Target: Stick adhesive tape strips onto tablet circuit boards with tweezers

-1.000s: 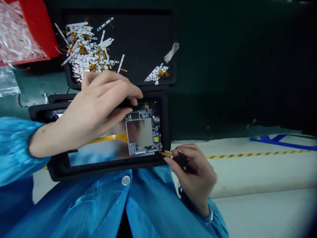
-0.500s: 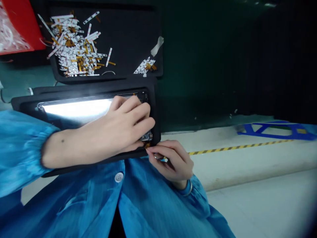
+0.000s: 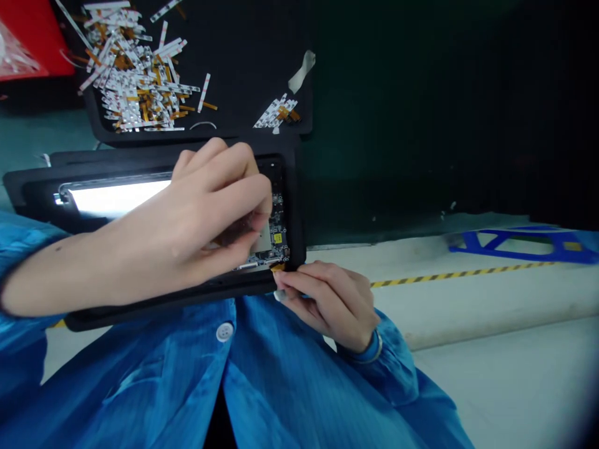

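A flat device (image 3: 116, 196) with a bright silver panel and an exposed circuit board (image 3: 277, 240) at its right end lies in a black foam tray (image 3: 294, 206). My left hand (image 3: 201, 212) is over it, fingers curled and thumb drawn toward the index finger above the board. What sits between those fingertips, if anything, I cannot make out. My right hand (image 3: 330, 299) pinches at the tray's lower right corner, on a small orange flex cable (image 3: 278, 267) beside the board. A pale bit shows under its fingertips.
Behind stands another black tray (image 3: 243, 62) with a heap of white and orange flex strips (image 3: 140, 81), a smaller bunch of strips (image 3: 276, 112) and a crumpled white piece (image 3: 302, 72). A red bin (image 3: 42, 37) is at far left. A blue frame (image 3: 519, 246) lies on the right.
My left hand has lifted and drawn back to the left, uncovering more of the circuit board. My right hand stays at the corner, shifted only slightly. The view has tilted a little.
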The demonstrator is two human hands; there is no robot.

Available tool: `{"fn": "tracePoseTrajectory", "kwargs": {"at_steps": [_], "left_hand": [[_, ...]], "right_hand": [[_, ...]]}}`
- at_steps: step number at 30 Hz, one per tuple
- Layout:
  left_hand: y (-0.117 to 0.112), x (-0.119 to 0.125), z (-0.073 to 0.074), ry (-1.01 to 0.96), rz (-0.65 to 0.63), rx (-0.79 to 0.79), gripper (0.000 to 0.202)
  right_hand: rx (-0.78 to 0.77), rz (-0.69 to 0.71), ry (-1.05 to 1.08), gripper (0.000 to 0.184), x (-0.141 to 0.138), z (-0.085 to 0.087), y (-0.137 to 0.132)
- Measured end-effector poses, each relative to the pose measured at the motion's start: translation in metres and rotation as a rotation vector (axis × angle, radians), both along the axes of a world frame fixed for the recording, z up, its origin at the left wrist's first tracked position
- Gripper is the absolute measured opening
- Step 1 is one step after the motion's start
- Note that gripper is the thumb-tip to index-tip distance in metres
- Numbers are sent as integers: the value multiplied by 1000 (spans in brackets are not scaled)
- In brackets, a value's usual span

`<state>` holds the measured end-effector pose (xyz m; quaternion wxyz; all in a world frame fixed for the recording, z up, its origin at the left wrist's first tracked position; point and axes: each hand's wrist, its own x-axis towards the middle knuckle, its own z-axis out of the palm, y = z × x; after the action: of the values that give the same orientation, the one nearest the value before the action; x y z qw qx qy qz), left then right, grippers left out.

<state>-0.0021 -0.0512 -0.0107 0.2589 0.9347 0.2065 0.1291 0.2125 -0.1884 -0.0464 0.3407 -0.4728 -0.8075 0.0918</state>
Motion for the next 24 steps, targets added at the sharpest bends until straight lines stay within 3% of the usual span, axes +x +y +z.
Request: {"fn": "tracePoseTrajectory", "kwargs": {"at_steps": [7, 12, 24], "left_hand": [[-1, -11, -3, 73, 80, -35, 7], [-5, -13, -9, -37, -53, -78, 22], [-6, -17, -19, -57, -189, -149, 26]], "right_hand": [[-82, -22, -47, 3, -4, 7, -1], [-119, -45, -130, 6, -7, 12, -5], [-181, -33, -184, 4, -9, 21, 4]]}}
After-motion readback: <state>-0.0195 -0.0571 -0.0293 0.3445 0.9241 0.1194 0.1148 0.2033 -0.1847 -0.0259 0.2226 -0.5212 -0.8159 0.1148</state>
